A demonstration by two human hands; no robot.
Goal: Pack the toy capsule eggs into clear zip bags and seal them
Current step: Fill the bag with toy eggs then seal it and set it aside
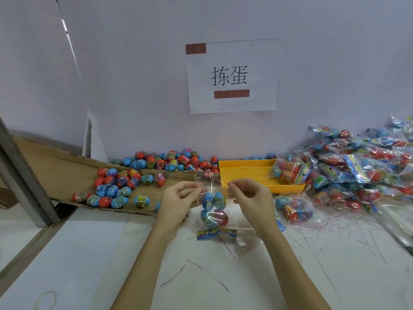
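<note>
Head view: the left hand (178,199) and right hand (249,195) each pinch the top edge of a clear bag (214,211) over the tabletop (335,253) — four eggs (211,201) sit inside. The see-through bag's edges are hard to make out.

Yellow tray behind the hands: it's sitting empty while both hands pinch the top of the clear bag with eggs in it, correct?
Not empty. In the head view the yellow tray holds one filled bag at its right end. Both hands, left and right, do pinch the clear bag.

bare forearms, no sleeves, no jewellery
</note>
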